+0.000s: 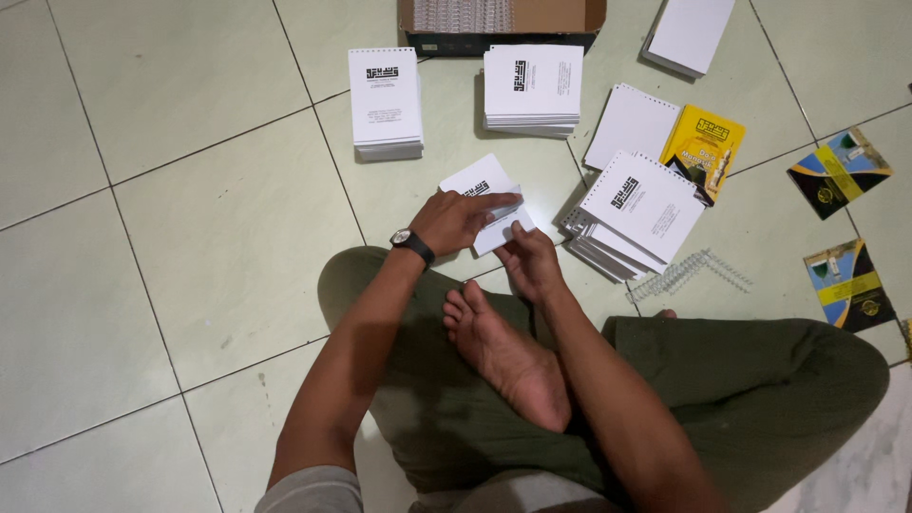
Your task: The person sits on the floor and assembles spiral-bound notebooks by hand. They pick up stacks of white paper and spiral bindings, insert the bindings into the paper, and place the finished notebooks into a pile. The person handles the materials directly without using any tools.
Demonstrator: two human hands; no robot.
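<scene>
The person sits cross-legged on the pale tiled floor (171, 237), and both forearms reach forward over the knees. The left hand (458, 220), with a black wristwatch (412, 244), lies palm down on a small white booklet (480, 180); its fingers are stretched flat over the top sheet and press on it. The right hand (528, 261) comes from below at the near right corner of the same booklet, and its fingers are bent and pinch the edge of the pages. The booklet lies on the floor just in front of the bare foot (503, 351). Far from the hands, two neat stacks of white punched pages stand side by side, one at the left (385, 100) and one more to the right (532, 87), each with a black square mark on top. To the right, a slanted pile of white pages (635, 214) leans beside a yellow cover (705, 144). Near this pile lies a white spiral binding coil (686, 274). A brown cardboard box (560, 17) stands at the far edge.
</scene>
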